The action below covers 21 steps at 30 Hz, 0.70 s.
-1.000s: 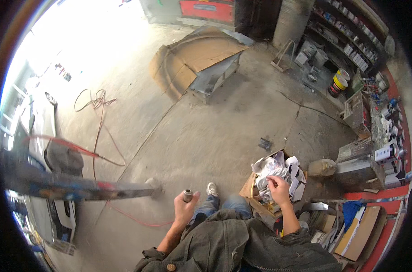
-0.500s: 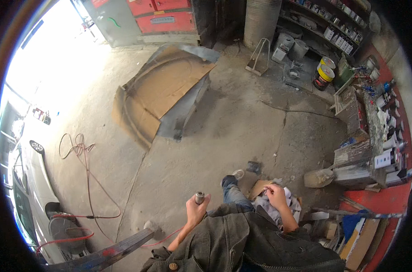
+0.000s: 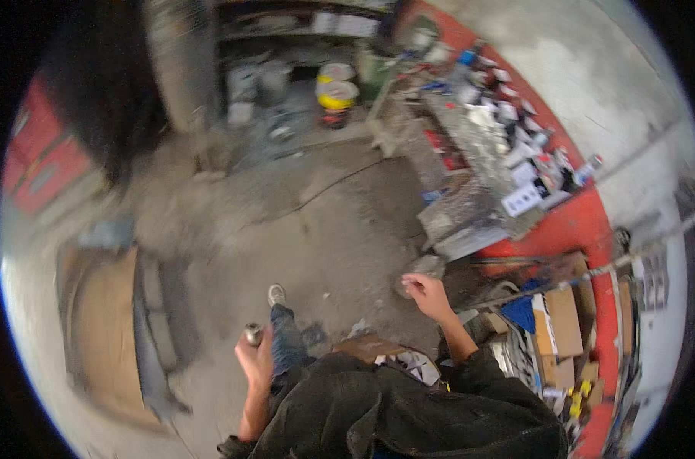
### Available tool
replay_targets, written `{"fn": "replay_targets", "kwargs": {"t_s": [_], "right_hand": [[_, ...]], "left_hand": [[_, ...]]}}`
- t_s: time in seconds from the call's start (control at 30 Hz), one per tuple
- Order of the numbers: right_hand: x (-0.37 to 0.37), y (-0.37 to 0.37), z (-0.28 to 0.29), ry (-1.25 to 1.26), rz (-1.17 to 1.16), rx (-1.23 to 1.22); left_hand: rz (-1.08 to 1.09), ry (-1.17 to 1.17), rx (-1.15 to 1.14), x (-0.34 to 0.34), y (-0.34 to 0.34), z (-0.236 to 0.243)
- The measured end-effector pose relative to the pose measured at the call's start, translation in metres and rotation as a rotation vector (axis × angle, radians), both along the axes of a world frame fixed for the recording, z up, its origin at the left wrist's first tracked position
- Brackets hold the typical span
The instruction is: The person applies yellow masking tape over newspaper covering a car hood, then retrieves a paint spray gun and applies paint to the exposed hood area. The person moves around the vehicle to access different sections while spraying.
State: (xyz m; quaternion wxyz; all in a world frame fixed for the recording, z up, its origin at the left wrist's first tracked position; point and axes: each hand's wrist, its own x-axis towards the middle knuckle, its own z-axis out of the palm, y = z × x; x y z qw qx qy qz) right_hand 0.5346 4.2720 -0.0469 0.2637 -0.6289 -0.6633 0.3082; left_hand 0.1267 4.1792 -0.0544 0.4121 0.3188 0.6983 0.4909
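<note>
Low in front of me, my left hand (image 3: 255, 358) is wrapped round a short metal cylinder (image 3: 254, 332) with a round end, which points upward out of the fist. The rest of the cylinder is hidden in the palm, and its exact kind does not show. Out to the right, my right hand (image 3: 430, 297) is raised with its fingers curled together. Whatever it pinches, if anything, is too small and blurred to make out. Just beyond that hand, a dusty greyish bundle (image 3: 428, 267) sits on the floor near the workbench.
A cluttered workbench (image 3: 470, 229) with papers and cans runs along the red-and-white wall at right. Cardboard boxes (image 3: 563, 321) are stacked below. A yellow-banded bucket (image 3: 337, 98) stands by the shelves. A brown-papered panel (image 3: 106, 321) lies at left; a thin hose (image 3: 324, 195) crosses the floor.
My view has swung right, bringing the workbench and boxes closer and the panel to the left edge. My left hand keeps the metal cylinder; my right hand is extended farther out from my body.
</note>
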Motion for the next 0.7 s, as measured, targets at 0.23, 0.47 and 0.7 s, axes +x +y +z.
{"fn": "replay_targets", "kwargs": {"t_s": [0.23, 0.47, 0.7], "right_hand": [[0.106, 0.164, -0.004, 0.069, -0.334, 0.159], [0.167, 0.306, 0.009, 0.258, -0.610, 0.078], [0.299, 0.560, -0.073, 0.361, -0.653, 0.134]], "left_hand": [[-0.223, 0.101, 0.170, 0.054, 0.247, -0.021], [-0.352, 0.156, 0.046, 0.102, 0.433, -0.002], [-0.094, 0.178, -0.026, 0.152, 0.537, -0.063]]}}
